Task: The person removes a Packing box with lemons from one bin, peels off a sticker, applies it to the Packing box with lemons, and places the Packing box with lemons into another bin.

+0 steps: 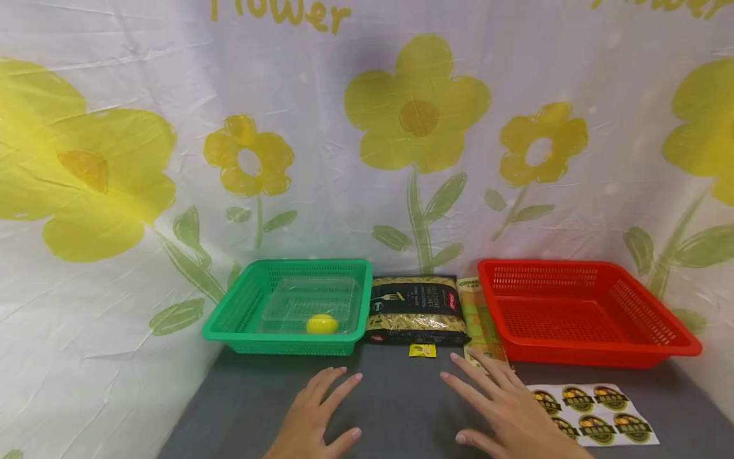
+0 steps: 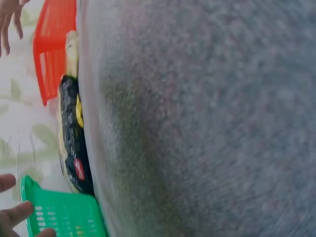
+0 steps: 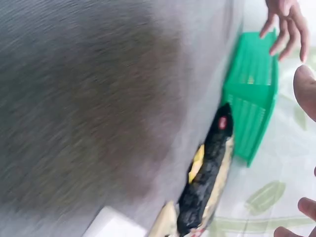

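Observation:
Both hands hover over the front of the dark table, fingers spread and holding nothing. My left hand (image 1: 317,414) is in front of the green basket (image 1: 292,348), which contains a clear plastic box (image 1: 309,296) and a yellow lemon-like item (image 1: 322,324). My right hand (image 1: 504,408) is nearest the orange-green packet (image 1: 480,319) and overlaps a sheet of round stickers (image 1: 596,414) in the head view. Between the baskets lies a black bag of pasta (image 1: 418,311), with a small yellow sachet (image 1: 422,350) just in front of it.
A red basket (image 1: 585,350) stands at the right, against the orange-green packet. Behind everything hangs a white curtain (image 1: 321,210) printed with yellow flowers. The grey table surface (image 2: 207,118) fills most of each wrist view.

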A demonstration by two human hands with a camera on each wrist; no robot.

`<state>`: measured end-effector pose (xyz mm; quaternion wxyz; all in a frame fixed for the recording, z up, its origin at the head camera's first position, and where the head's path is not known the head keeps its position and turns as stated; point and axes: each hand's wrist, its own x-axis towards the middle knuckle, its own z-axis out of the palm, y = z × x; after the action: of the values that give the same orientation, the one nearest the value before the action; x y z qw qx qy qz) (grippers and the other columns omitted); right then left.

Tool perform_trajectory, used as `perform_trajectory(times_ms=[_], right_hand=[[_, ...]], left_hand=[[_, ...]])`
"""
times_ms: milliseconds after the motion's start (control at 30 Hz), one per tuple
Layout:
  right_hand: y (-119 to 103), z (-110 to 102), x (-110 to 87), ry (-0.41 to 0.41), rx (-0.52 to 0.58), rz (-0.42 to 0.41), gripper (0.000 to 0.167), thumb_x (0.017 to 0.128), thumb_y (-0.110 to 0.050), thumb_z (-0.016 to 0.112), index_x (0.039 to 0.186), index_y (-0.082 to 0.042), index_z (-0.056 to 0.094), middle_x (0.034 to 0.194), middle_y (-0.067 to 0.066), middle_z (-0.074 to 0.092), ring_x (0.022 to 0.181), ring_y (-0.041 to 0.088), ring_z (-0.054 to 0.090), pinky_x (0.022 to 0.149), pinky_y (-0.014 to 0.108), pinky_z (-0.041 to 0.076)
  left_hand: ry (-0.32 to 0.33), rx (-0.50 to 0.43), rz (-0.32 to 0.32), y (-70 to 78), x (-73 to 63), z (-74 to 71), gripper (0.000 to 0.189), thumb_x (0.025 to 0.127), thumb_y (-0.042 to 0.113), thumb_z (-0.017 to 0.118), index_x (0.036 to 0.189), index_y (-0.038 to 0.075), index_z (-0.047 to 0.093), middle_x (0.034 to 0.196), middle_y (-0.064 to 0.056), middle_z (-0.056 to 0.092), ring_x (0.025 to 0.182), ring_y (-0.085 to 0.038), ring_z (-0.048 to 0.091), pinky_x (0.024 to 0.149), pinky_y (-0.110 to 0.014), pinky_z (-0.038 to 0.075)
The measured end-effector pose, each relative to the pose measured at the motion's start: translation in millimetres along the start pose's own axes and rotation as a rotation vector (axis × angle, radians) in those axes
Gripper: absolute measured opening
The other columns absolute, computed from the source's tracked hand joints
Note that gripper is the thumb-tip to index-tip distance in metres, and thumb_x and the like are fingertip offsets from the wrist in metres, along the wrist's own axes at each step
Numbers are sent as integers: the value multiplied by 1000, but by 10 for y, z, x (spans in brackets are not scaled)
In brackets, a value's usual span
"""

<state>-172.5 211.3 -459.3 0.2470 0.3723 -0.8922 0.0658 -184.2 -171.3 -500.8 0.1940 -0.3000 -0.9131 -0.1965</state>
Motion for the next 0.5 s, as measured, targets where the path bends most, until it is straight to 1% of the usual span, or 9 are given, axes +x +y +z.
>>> perform_trajectory(times_ms=[100,133,200,267,333,367,400,467,500], right_hand=[[-53,13,82,3,41,38,88,87,-65,67,160,-33,30,168,-2,24,148,34,31,96,70,45],[-68,18,114,16,51,47,87,88,-65,66,160,-33,30,168,-2,25,148,34,31,96,70,46],[-90,28,186,60,75,53,86,89,-63,68,159,-29,34,167,0,27,148,34,31,99,68,45],[-102,38,268,119,90,54,86,87,-59,71,158,-25,37,165,2,30,148,34,32,107,61,41],[-111,46,356,169,111,59,87,85,-57,75,157,-22,39,164,3,32,148,33,33,119,50,31],[-114,51,399,185,124,62,88,85,-55,75,157,-21,39,164,4,32,149,32,32,123,44,25],[-121,54,443,198,138,68,89,84,-55,76,157,-21,39,164,3,32,149,31,31,124,40,21],[-136,61,528,217,171,73,89,85,-55,76,158,-20,38,164,4,32,150,30,31,125,41,20],[-146,64,569,219,186,76,89,86,-56,74,158,-20,37,164,3,32,150,30,30,123,45,24]], left_hand=[[61,-4,-54,-44,-17,-1,84,87,43,77,158,42,31,141,0,53,127,-27,54,88,-58,53],[78,-13,-70,-59,-15,-4,84,87,41,78,157,41,32,138,0,55,126,-26,55,89,-57,53],[93,-39,-129,-78,3,-10,80,90,41,75,157,43,31,137,3,54,125,-24,54,91,-55,52],[109,-110,-195,-95,37,-17,75,94,41,72,157,42,32,141,5,52,128,-24,52,95,-56,50],[139,-200,-262,-109,80,-24,69,97,41,68,157,38,34,144,4,51,131,-24,50,99,-58,47],[160,-245,-294,-116,100,-28,67,98,41,67,157,35,36,146,2,51,132,-26,49,100,-60,45],[186,-288,-321,-123,121,-31,66,98,40,66,157,31,37,146,0,51,132,-27,49,101,-61,44],[242,-362,-365,-147,157,-29,63,99,35,67,155,24,40,145,-7,52,132,-30,49,101,-63,42],[273,-388,-382,-162,173,-25,61,99,33,67,154,20,41,143,-10,53,130,-32,50,99,-64,43]])
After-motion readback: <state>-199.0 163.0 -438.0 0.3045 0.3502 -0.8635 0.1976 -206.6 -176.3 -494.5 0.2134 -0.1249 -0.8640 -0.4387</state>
